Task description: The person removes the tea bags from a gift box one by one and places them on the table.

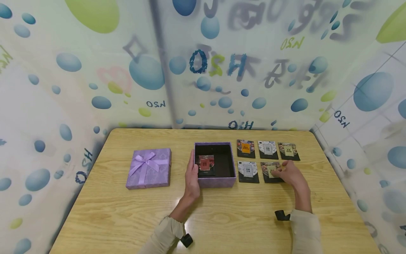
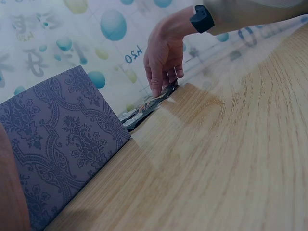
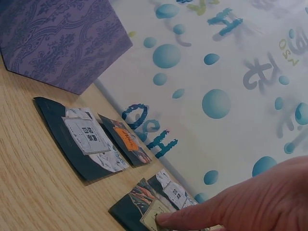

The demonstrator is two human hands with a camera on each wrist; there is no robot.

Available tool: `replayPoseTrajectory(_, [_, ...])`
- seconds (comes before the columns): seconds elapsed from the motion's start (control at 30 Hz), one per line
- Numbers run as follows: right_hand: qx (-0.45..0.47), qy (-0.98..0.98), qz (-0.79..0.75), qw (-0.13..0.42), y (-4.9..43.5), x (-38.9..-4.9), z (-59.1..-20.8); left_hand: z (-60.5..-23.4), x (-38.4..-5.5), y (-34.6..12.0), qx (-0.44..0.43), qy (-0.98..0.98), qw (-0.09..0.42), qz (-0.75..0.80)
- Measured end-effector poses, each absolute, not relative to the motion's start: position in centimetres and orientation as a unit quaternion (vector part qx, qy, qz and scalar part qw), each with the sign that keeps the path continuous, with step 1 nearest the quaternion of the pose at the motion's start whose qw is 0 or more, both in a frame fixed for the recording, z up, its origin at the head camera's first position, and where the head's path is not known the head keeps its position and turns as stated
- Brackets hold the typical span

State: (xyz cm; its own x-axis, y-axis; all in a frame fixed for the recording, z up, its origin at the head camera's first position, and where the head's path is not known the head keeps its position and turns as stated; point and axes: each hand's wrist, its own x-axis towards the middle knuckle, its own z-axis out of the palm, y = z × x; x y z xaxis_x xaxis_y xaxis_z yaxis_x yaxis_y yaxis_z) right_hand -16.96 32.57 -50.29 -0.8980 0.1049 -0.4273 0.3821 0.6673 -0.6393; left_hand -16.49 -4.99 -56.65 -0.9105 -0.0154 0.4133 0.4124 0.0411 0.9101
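A purple patterned gift box [image 1: 217,182] stands uncovered on the table, its black inside showing. One dark sachet with a red label [image 1: 206,164] sits inside at the left. My left hand [image 1: 192,180] rests along the box's left wall, fingers straight. To the box's right, my right hand [image 1: 293,175] pinches the right side of a flat dark sachet with a pale green label [image 1: 268,171]; the thumb lies on its label in the right wrist view, and the other fingertips are partly hidden. That sachet lies at or close to the tabletop.
Several similar sachets lie in two rows, among them an orange-labelled sachet [image 1: 245,148] and a white-labelled sachet [image 1: 248,171]. The purple box lid [image 1: 149,169] with a ribbon bow is on the left of the wooden table [image 1: 127,218]. A bubble-print curtain [image 1: 190,95] hangs behind.
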Motion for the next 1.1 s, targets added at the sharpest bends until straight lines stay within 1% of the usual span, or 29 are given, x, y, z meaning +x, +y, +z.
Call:
replayPoseTrajectory(0.53, [0.13,0.908,-0.358,0.175,32.5,-16.9,-50.1,-56.5,-16.3,-5.0,-0.137,-0.703,0.163,-0.679])
replayPoseTrajectory(0.67, [0.144,0.911,-0.36,0.143,32.6,-17.0,-50.2,-56.4,-16.3,-5.0,-0.135,-0.704,0.166,-0.677])
replayPoseTrajectory(0.73, [0.153,0.911,-0.365,0.117,32.5,-17.0,-50.1,-56.5,-16.3,-4.9,-0.135,-0.705,0.169,-0.675])
replayPoseTrajectory(0.9, [0.142,0.921,-0.358,0.051,32.3,-16.8,-49.5,-56.5,-16.4,-4.9,-0.138,-0.707,0.175,-0.671])
replayPoseTrajectory(1.0, [0.129,0.925,-0.357,0.035,32.1,-16.7,-49.1,-56.5,-16.4,-4.9,-0.136,-0.708,0.172,-0.671])
replayPoseTrajectory(1.1, [0.122,0.923,-0.364,0.034,31.8,-16.7,-48.7,-56.5,-16.3,-4.9,-0.134,-0.708,0.169,-0.672])
